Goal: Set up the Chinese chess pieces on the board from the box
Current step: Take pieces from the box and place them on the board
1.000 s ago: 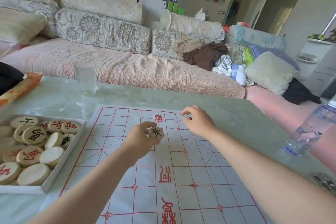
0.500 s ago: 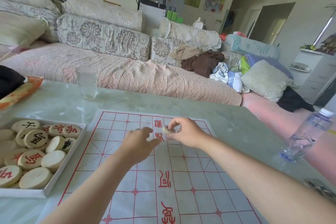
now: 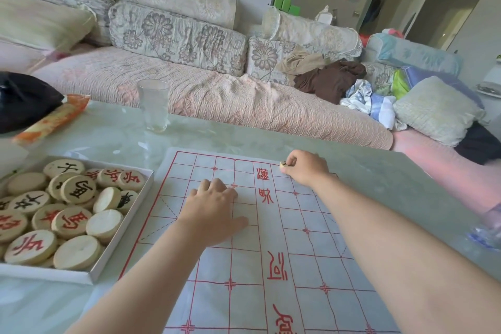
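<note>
1. Piece (image 3: 283,163): a pale wooden disc with a dark mark on its face. It is at the far edge of the board (image 3: 244,266), just right of the band of red characters that runs down the middle. Whether it touches the sheet cannot be told.
2. Right hand (image 3: 306,168): it reaches to that far edge with its back facing up. The fingers are curled, and the thumb and fingertips pinch the piece by its rim.
3. Left hand (image 3: 214,209): it lies palm down on the left half of the board, left of the character band. The fingers are loosely bent and a little spread, with the thumb out to the right. It holds nothing.
4. Board: a thin white sheet with a red grid, lying flat on the pale green table (image 3: 379,184).
5. Box (image 3: 43,275): a shallow white tray just left of the board, near its left edge.
6. Pieces (image 3: 77,188): they are heaped in the box and overlap one another. Some show red characters, some black, and several lie blank side up.
7. Glass (image 3: 153,104): clear and upright, beyond the box and the board's far left corner, near the table's far edge.
8. Packet (image 3: 51,119): orange, at the table's far left, with a black bag (image 3: 21,100) touching it on the left.
9. Bottle (image 3: 488,228): clear plastic, at the right edge of the view, blurred and cut off.
10. Sofa (image 3: 217,97): behind the table, with flowered cushions and a pile of clothes on the right.
</note>
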A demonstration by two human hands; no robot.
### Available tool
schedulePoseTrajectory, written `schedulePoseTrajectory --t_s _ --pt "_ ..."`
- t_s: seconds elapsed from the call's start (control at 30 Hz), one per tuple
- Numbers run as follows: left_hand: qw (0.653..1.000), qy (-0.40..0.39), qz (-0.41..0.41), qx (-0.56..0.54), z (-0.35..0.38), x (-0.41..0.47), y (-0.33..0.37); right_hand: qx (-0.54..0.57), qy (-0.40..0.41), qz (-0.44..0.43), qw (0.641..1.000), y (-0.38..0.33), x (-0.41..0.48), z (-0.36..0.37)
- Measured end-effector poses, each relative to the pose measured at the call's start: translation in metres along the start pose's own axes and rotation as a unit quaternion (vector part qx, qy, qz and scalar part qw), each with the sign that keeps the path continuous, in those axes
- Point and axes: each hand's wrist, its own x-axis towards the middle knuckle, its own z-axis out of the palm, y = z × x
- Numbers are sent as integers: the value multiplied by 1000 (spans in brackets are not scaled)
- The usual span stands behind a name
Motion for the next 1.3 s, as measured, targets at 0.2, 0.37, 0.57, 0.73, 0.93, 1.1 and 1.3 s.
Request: schedulePoseTrajectory --t_s 0.2,0.37,0.57,0.73,0.93,1.1,1.3 --pt "999 30 -6 -33 -7 -4 -5 3 19 -51 999 -32 -25 -13" --pt "993 108 -8 -43 -36 -17 -12 85 -29 -138 986 -90 -67 -28" --pt "987 140 -75 -12 -75 -51 -62 156 -84 -218 960 -182 -114 -32" --pt "982 133 -137 1 -95 -97 -123 142 -128 -270 944 -248 -142 -18" --pt "976 102 -182 56 -97 -140 -171 50 -150 -255 954 -293 -155 0" --pt "975 106 -195 26 -101 -145 -183 31 -182 -231 955 -312 -160 16" --pt "966 131 -193 -111 -109 -134 -178 197 -130 -238 942 -323 -162 6"
